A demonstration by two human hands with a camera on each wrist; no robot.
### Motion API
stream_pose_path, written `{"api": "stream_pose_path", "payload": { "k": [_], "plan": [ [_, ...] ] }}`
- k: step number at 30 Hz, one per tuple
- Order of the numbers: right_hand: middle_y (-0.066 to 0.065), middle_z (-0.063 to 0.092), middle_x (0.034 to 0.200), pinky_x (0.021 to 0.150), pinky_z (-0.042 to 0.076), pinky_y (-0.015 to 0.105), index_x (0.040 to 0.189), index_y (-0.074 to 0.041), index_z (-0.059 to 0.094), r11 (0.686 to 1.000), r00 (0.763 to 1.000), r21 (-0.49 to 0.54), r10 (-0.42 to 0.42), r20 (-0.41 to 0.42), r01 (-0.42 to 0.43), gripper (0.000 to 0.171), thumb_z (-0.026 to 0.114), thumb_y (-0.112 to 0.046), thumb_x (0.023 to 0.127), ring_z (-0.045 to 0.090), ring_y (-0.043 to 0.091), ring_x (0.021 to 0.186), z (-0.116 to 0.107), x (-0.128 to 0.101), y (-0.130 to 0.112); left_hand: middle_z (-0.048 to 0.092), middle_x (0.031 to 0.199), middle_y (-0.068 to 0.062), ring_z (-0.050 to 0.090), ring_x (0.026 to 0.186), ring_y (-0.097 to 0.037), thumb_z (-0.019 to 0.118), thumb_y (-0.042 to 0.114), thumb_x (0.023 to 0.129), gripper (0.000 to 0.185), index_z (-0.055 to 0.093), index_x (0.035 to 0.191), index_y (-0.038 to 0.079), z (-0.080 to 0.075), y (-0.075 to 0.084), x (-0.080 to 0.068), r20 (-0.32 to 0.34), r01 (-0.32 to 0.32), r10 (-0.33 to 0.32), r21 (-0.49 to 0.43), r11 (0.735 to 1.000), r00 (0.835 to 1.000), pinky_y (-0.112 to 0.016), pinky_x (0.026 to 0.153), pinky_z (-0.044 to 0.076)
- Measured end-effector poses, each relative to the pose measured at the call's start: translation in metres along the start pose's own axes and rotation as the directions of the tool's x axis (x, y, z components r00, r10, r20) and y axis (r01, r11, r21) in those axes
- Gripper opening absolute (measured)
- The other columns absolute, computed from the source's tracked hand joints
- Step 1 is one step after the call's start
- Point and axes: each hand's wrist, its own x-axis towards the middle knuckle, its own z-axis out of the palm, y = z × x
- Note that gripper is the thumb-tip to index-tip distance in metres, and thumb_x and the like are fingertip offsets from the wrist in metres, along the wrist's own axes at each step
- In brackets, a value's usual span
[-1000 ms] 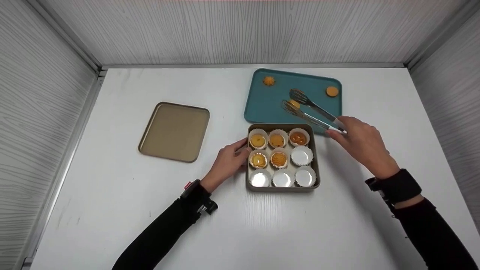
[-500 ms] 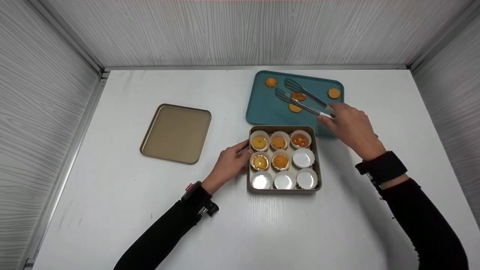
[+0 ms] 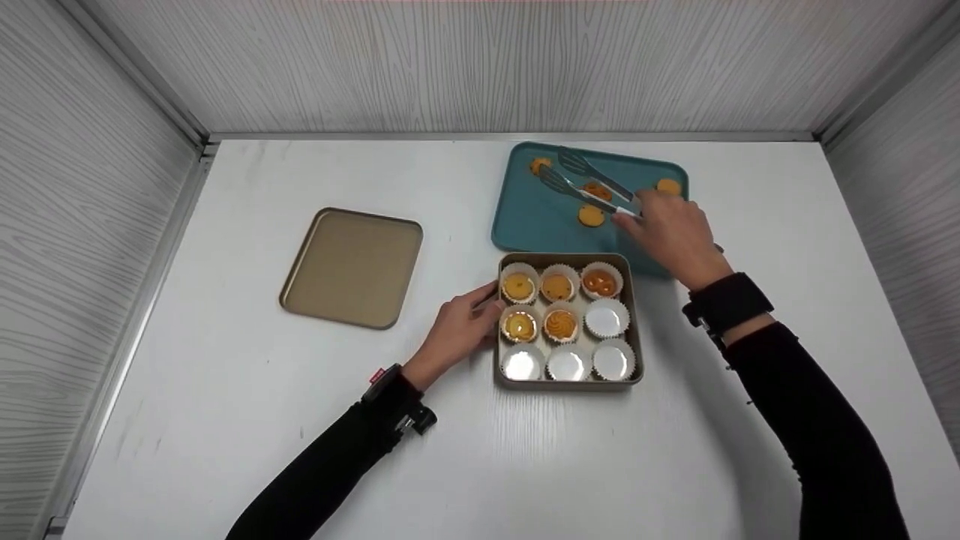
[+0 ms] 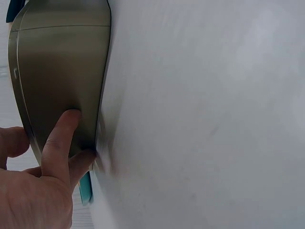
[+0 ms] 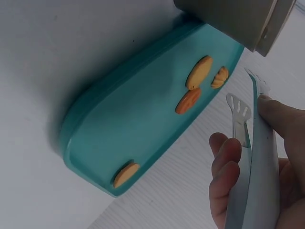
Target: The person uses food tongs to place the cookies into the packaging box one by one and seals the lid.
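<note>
Gripping slotted metal tongs (image 3: pixel 589 184), right hand (image 3: pixel 667 232), blades apart.

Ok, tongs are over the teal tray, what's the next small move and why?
Probably lower the open tongs around the cookie between their tips and squeeze. The right hand holds them just above it, four paper cups in the tin are unfilled, and the left hand braces the tin.

Cup tin (image 3: pixel 636 330) centre of surface (image 3: pixel 225 420); cookie tray (image 3: pixel 525 217) just behind it; flat lid (image 3: pixel 351 267) well left.
</note>
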Motion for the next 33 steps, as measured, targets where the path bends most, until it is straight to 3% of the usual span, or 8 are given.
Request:
{"api": "stream_pose_path", "payload": {
  "k": [7,13,18,26,33],
  "plan": [
    [0.011,0.050,0.065,0.049,0.046,0.046,0.086,0.005,0.063,0.997,0.999,-0.066,-0.030,-0.041,0.027,0.044,0.069,-0.036,0.101,0.051,0.029,0.055,0.008,0.013,-0.003,0.052,0.154,-0.012,0.048,0.142,-0.027,0.054,0.031,0.107,0.054,0.049,0.154,0.006,0.000,0.000,-0.001,0.001,-0.012,0.012,0.036,0.999,1.000,-0.039,0.117,0.037],
    [0.012,0.049,0.062,0.049,0.045,0.044,0.085,0.006,0.063,0.993,0.997,-0.110,-0.043,-0.068,0.035,0.045,0.069,-0.035,0.101,0.049,0.028,0.055,0.014,0.022,-0.005,0.052,0.154,-0.012,0.050,0.141,-0.027,0.054,0.031,0.107,0.054,0.049,0.154,0.006,0.001,-0.001,0.000,0.005,-0.017,0.017,0.032,0.999,1.000,-0.038,0.117,0.037],
    [0.008,0.045,0.059,0.050,0.032,0.037,0.078,0.002,0.060,0.985,0.994,-0.159,-0.078,-0.076,0.066,0.045,0.070,-0.036,0.101,0.043,0.025,0.051,0.019,0.029,-0.006,0.052,0.153,-0.014,0.051,0.139,-0.029,0.055,0.032,0.107,0.054,0.049,0.154,0.006,0.001,-0.003,0.000,-0.007,-0.018,0.019,0.041,0.999,1.000,-0.040,0.117,0.037],
    [0.012,0.051,0.068,0.052,0.036,0.039,0.081,0.000,0.057,0.995,1.000,-0.096,-0.019,-0.011,0.018,0.043,0.067,-0.036,0.103,0.048,0.028,0.059,0.022,0.031,-0.008,0.052,0.153,-0.014,0.054,0.136,-0.031,0.053,0.031,0.108,0.054,0.048,0.154,0.005,0.002,-0.005,0.001,0.002,-0.005,0.005,0.041,0.999,1.000,-0.040,0.116,0.039],
    [0.010,0.051,0.070,0.052,0.039,0.039,0.083,-0.003,0.056,0.999,0.999,-0.039,0.013,0.030,-0.012,0.041,0.066,-0.037,0.103,0.050,0.026,0.061,0.022,0.027,-0.015,0.052,0.153,-0.013,0.048,0.142,-0.029,0.054,0.031,0.107,0.054,0.049,0.154,0.005,0.001,-0.004,0.001,-0.008,-0.018,0.019,0.051,0.999,1.000,-0.040,0.118,0.037]
  ]
}}
